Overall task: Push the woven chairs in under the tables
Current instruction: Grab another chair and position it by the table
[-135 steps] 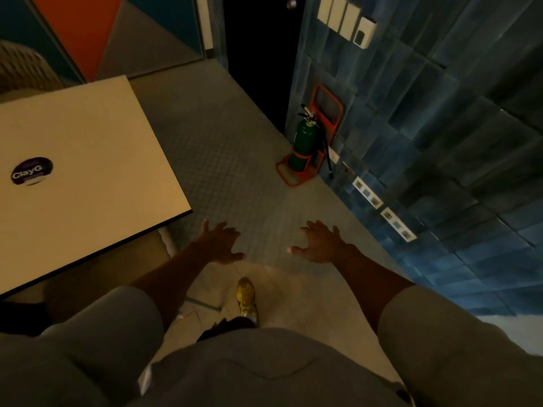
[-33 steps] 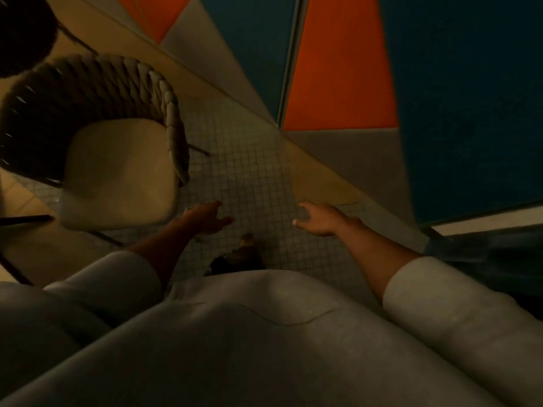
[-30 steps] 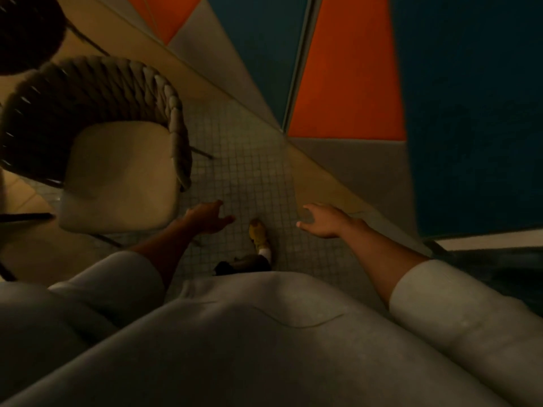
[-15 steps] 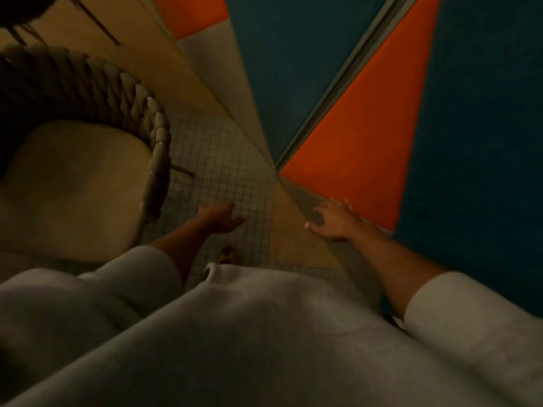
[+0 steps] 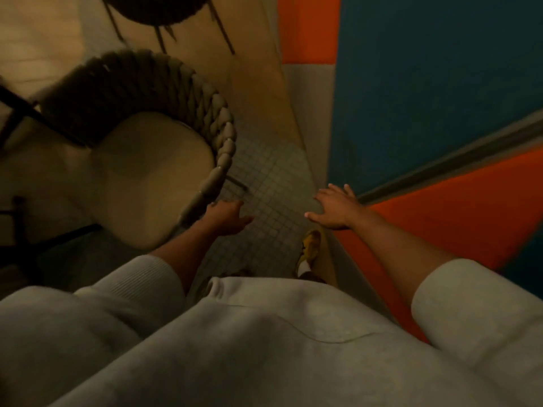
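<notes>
The woven chair (image 5: 152,171) is standing on the tiled floor (image 5: 270,177). Its braided rim is ending just beside the left hand (image 5: 224,215), which is hovering with fingers loosely extended and gripping nothing. Whether it is touching the rim is unclear. The right hand (image 5: 335,208) is hovering spread and empty by the orange and teal wall (image 5: 440,83).

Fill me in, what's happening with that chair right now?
A person stands over a woven chair on the tiled floor. Their left hand, loosely open, is right at the near end of the chair's braided rim; actual contact is too blurred to tell. The right hand is spread open, holding nothing, near the orange and teal wall. The chair's seat is fully exposed, so it is not yet under a table.
</notes>
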